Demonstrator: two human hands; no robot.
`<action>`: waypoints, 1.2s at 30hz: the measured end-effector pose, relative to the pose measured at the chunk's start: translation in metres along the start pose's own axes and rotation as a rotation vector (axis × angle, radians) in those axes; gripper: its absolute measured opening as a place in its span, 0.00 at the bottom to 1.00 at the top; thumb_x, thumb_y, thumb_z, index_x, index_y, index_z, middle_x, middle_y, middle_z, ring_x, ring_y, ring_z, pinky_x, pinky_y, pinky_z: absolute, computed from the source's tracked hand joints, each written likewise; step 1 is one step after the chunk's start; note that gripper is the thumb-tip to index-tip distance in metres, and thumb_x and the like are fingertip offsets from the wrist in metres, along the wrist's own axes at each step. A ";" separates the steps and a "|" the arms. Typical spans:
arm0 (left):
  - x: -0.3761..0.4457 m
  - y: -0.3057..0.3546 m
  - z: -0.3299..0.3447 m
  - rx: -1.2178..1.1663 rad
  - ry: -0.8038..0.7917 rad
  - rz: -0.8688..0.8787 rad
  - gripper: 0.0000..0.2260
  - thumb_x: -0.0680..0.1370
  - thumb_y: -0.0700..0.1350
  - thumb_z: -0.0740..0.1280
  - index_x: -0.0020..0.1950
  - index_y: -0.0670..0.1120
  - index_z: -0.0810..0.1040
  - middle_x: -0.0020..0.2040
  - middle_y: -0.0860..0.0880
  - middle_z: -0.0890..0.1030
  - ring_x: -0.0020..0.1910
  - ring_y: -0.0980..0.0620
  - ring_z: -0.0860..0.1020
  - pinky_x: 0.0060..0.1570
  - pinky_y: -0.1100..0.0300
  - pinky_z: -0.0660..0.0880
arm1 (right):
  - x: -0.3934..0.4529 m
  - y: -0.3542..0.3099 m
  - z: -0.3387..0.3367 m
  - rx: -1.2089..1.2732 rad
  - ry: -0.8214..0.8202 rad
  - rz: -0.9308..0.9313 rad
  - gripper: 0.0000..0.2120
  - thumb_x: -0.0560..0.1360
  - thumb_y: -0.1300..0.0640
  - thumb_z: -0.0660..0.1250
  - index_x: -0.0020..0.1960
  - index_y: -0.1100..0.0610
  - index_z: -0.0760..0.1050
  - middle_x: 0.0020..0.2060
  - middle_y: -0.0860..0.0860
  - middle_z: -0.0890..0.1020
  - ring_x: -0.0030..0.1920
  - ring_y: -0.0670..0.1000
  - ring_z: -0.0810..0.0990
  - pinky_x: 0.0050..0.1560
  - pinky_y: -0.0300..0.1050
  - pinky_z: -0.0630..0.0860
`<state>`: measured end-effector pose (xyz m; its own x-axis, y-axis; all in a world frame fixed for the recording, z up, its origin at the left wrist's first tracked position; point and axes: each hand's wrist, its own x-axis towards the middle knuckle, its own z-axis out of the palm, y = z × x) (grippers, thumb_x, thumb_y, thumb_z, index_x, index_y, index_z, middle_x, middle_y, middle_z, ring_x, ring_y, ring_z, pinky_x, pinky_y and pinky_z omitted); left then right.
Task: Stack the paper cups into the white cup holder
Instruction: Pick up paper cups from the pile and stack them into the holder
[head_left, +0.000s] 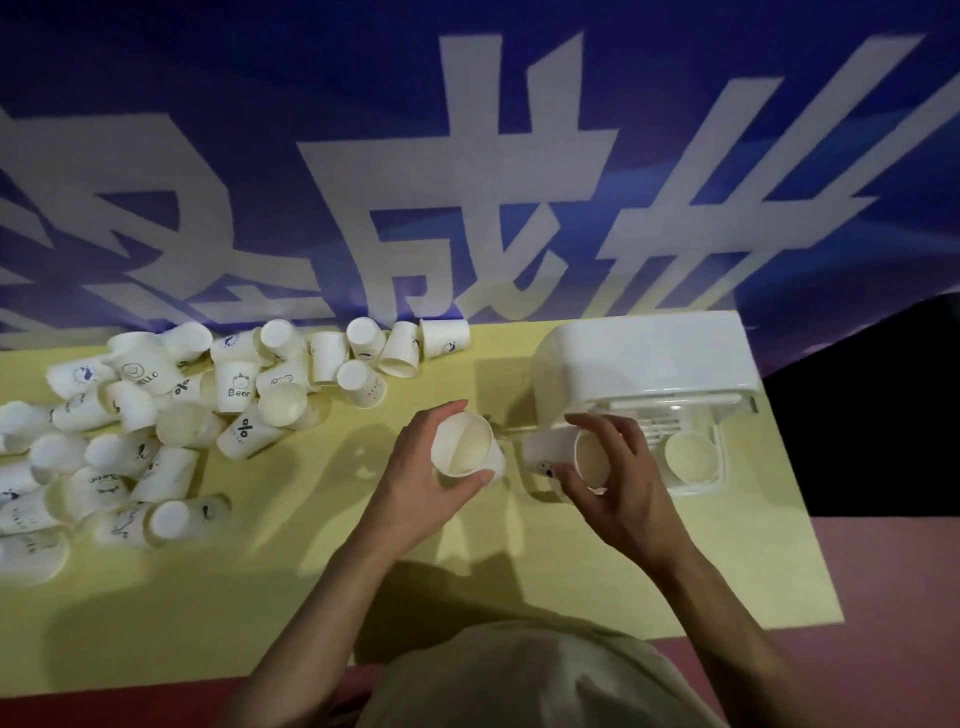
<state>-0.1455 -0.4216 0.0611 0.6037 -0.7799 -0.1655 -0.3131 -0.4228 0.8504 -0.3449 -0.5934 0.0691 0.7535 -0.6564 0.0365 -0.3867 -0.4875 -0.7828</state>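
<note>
Left hand (423, 475): forearm reaching forward, fingers curled around a paper cup (464, 444). Right hand (621, 480): forearm angled inward, fingers curled around a second cup (566, 460)

Matt white paper cups (156, 415) with dark printed marks lie heaped on a smooth, matt yellow table (260, 582). The holder (644, 364) is glossy white plastic, its front tray clear plastic. Behind hangs a smooth blue banner (467, 156), white lettering.

Person wears a beige shirt (519, 675), forearms bare.
</note>
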 end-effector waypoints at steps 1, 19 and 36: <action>-0.003 0.009 0.011 0.004 -0.001 0.007 0.34 0.72 0.53 0.79 0.73 0.64 0.67 0.69 0.67 0.70 0.69 0.61 0.70 0.64 0.56 0.73 | -0.006 0.006 -0.012 -0.004 0.003 -0.004 0.25 0.77 0.47 0.74 0.71 0.47 0.72 0.64 0.47 0.72 0.63 0.43 0.74 0.62 0.47 0.76; 0.004 0.129 0.232 0.097 0.084 0.139 0.32 0.74 0.46 0.79 0.75 0.53 0.70 0.68 0.60 0.70 0.69 0.68 0.67 0.65 0.72 0.66 | -0.072 0.168 -0.209 0.067 0.111 0.048 0.21 0.77 0.48 0.72 0.68 0.47 0.76 0.64 0.47 0.71 0.63 0.47 0.76 0.46 0.45 0.84; 0.038 0.121 0.284 0.251 -0.095 0.120 0.34 0.71 0.53 0.80 0.74 0.56 0.71 0.68 0.63 0.68 0.69 0.65 0.68 0.67 0.71 0.64 | -0.067 0.213 -0.228 0.069 0.123 0.102 0.27 0.77 0.48 0.72 0.74 0.47 0.69 0.65 0.44 0.69 0.62 0.42 0.74 0.48 0.46 0.83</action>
<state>-0.3689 -0.6330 0.0154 0.4834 -0.8660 -0.1277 -0.5566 -0.4166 0.7187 -0.5992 -0.7851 0.0414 0.6396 -0.7682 0.0273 -0.4172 -0.3767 -0.8270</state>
